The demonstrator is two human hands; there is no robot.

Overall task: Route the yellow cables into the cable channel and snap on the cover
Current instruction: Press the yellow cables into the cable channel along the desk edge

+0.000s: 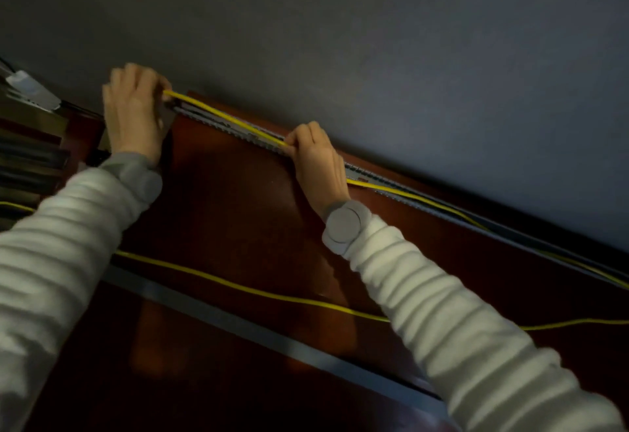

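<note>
A dark red desk [238, 213] filled the lower frame beneath a grey wall [374, 40]. Along its far edge ran the slotted cable channel [391, 189]. The left hand [136, 115] and right hand [316, 159] each pinched the yellow cable [221, 116] taut above it; another yellow cable [238, 283] crossed lower down.

**Inspector:** Wall [374, 40] condition?

**Assistant:** Plain grey, matt, unbroken across the upper half of the view. One small dark mark near the top, right of centre. No window visible.

**Inspector:** Furniture?

**Assistant:** A dark reddish-brown bench [238, 210] butts against the wall, its surface glossy enough to carry faint reflections. A grey strip [258, 329] runs diagonally across it nearer the camera.

**Inspector:** Left side?

**Assistant:** Dark stacked items [30, 159], blurred; cannot be identified.

**Inspector:** Lighting?

**Assistant:** Dim throughout. The source is out of view.
</note>
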